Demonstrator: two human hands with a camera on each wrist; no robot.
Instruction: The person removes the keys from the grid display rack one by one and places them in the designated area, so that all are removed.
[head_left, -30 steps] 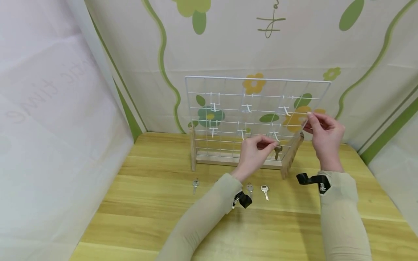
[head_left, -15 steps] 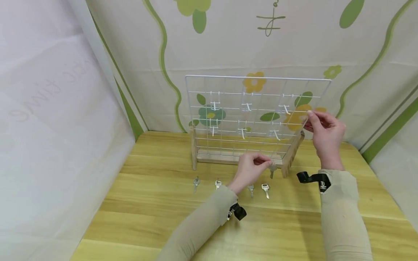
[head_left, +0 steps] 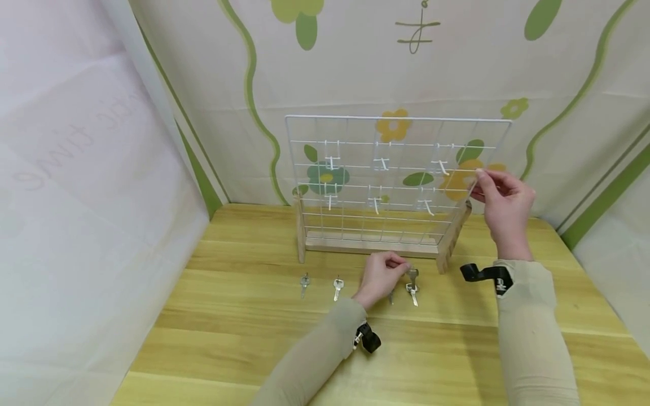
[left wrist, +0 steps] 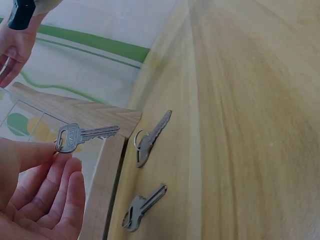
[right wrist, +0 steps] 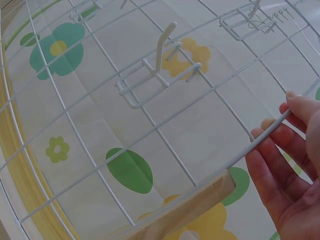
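Note:
In the head view my left hand (head_left: 381, 276) pinches a metal key (head_left: 413, 274) just above the table, in front of the wire rack (head_left: 401, 119). Thumb and fingertips hold the held key's small ring; its blade points away from the fingers in the left wrist view. Directly below it lies another silver key (head_left: 412, 298). A further key (head_left: 391, 300) is mostly hidden by the left hand. My right hand (head_left: 508, 208) grips the rack's right edge, with thumb and fingers around the white frame (right wrist: 240, 159) in the right wrist view.
Two more keys, one left (head_left: 304, 285) and one nearer the hand (head_left: 338, 288), lie on the wooden table (head_left: 228, 327). The grid carries several white hooks (head_left: 429, 207) in two rows. Wooden feet (head_left: 452, 242) support it. A printed cloth (head_left: 213, 73) stands behind.
My left hand has moved down from the lower right hook toward the table, bringing the key with it. My right hand still holds the rack's edge.

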